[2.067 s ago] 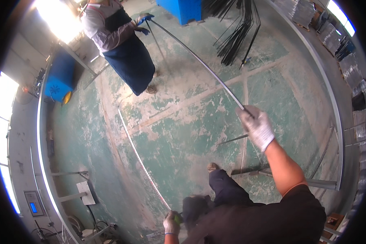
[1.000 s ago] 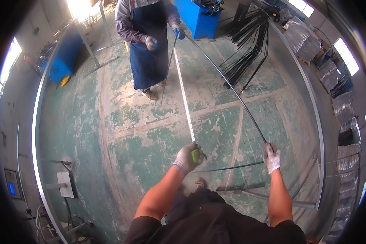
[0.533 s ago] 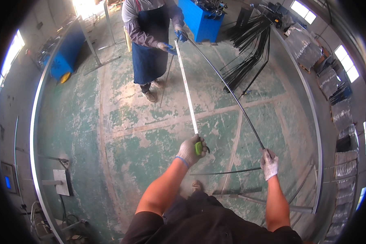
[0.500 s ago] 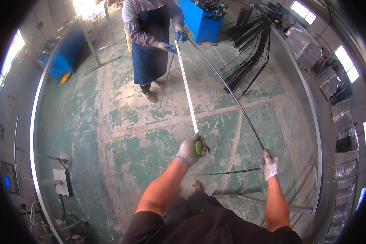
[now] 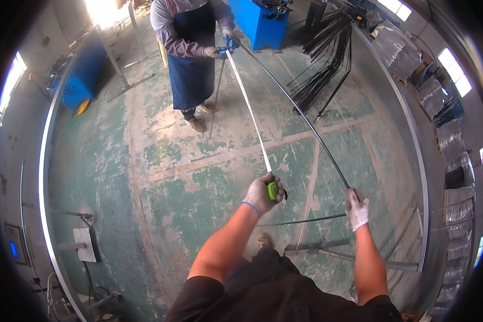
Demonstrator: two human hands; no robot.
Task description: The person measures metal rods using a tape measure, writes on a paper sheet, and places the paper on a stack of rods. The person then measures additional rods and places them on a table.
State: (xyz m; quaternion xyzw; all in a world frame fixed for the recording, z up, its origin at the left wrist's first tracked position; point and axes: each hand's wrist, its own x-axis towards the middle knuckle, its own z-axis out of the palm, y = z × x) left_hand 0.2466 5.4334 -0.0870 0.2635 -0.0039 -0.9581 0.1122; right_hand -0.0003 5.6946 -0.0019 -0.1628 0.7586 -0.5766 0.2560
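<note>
My left hand [image 5: 262, 195], in a whitish knit glove, is closed around a green tape measure [image 5: 273, 191]. Its pale blade [image 5: 249, 106] stretches away to the co-worker's gloved hands [image 5: 224, 47], which hold the far end. In my gloved right hand [image 5: 357, 209] is the near end of a long, thin black metal bar [image 5: 321, 142]. This bar slants up and left to the same co-worker's hands. A second thin dark length [image 5: 306, 220] reaches left from beside my right hand; whether it joins the bar, I cannot tell.
Facing me stands a co-worker in a dark blue apron [image 5: 190, 75]. Many black bars [image 5: 324, 64] hang in a bundle beyond the long bar. Blue workbenches [image 5: 260, 27] stand farther back. Metal rails [image 5: 44, 177] flank both sides, and worn green floor [image 5: 198, 198] lies between them.
My left hand has shifted right with the tape measure, toward the bar, so the blade slants more. The co-worker and surroundings sit slightly farther left and higher in view. Both grips stay the same.
</note>
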